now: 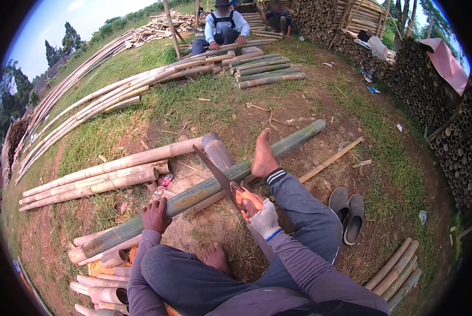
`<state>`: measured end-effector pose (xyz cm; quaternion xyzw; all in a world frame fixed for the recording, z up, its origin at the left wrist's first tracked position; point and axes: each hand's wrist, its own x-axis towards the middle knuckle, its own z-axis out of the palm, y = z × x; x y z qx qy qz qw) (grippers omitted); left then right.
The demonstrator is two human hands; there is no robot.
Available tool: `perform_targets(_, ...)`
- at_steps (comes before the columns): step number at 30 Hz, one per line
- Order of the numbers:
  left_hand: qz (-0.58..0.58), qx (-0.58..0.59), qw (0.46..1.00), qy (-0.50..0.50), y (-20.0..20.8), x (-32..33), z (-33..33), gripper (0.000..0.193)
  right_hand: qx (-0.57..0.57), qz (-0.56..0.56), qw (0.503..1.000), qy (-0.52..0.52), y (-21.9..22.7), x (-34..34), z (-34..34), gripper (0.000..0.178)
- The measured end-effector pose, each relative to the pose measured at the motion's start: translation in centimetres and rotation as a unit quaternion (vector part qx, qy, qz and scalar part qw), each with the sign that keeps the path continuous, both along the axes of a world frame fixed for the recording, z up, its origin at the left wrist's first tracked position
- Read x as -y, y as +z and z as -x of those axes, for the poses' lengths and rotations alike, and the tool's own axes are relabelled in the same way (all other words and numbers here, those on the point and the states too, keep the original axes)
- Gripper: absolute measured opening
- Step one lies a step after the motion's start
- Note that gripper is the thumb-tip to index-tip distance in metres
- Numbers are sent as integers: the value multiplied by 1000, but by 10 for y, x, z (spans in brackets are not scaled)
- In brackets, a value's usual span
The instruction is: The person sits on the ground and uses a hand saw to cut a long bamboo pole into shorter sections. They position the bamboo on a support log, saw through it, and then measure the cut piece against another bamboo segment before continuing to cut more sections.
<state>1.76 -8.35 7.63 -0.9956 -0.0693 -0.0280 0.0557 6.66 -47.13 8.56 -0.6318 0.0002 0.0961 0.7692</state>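
Observation:
A long green bamboo pole (196, 196) lies slantwise in front of me, propped on other bamboo pieces. My bare left hand (156, 215) is wrapped over the pole toward its lower left end. In my right hand (265, 217), which wears a white knit glove, is the orange handle of a hand saw (218, 176). The saw blade crosses the pole near its middle; whether its teeth have entered the bamboo I cannot tell. My bare right foot (264, 155) presses on the pole farther up, right of the blade.
Cut bamboo lengths (115, 179) lie at left, and shorter pieces (101, 295) sit at lower left. Grey shoes (354, 218) stand at right, near a bamboo strip (330, 160). Stacked bamboo (420, 89) lines the right side. A person (225, 29) sits behind more poles at the back.

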Motion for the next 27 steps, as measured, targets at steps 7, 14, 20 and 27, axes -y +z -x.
perform_targets(7,-3,2,1000,-3,1,1,-1,87,27,-35,999,-6,-26,-2,-7,38)
perform_targets(14,-5,1,1000,-6,-1,-1,-1,88,32,-13,999,-4,-13,-1,-3,39)
perform_targets(20,-1,12,1000,-10,5,5,-6,85,35,-31,999,-7,-6,0,-5,38)
perform_targets(27,9,7,1000,-19,5,11,-4,86,17,22,1000,-6,12,8,4,34)
